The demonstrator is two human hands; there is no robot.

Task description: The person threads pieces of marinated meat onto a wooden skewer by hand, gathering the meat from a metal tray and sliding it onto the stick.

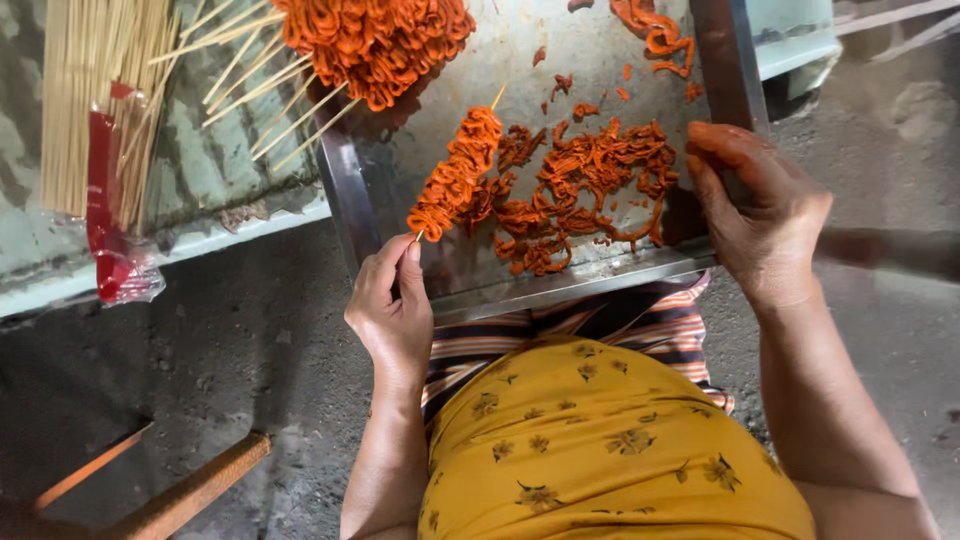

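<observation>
Red-ended plastic sleeve (112, 210) of bamboo sticks lies left of tray (570, 285).

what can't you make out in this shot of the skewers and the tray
- Head view: the pile of filled skewers is cut off by the top edge, so its extent is hidden.
- The right hand curls over the metal tray rim; its fingertips are hidden.
- The bundle of bare sticks runs off the top edge; no count possible.
- The left hand pinches the skewer; the stick's end is hidden in its fingers.
</observation>
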